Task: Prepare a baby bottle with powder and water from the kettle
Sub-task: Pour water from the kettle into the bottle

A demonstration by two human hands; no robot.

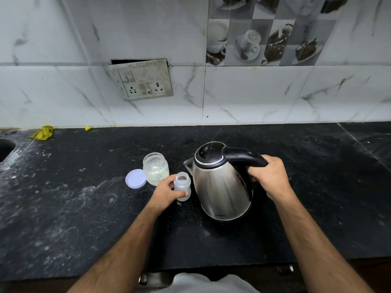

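A small translucent baby bottle stands upright and uncapped on the black counter, with my left hand wrapped around its lower half. Right beside it is a steel kettle with a black lid, its spout pointing left toward the bottle. My right hand grips the kettle's black handle. Behind the bottle sits an open clear jar holding white powder, and its pale lilac lid lies flat to the jar's left.
The dark stone counter is dusted with white powder on the left. A sink cut-out shows at the far left edge. A yellow cloth lies by the tiled wall, below a switch panel.
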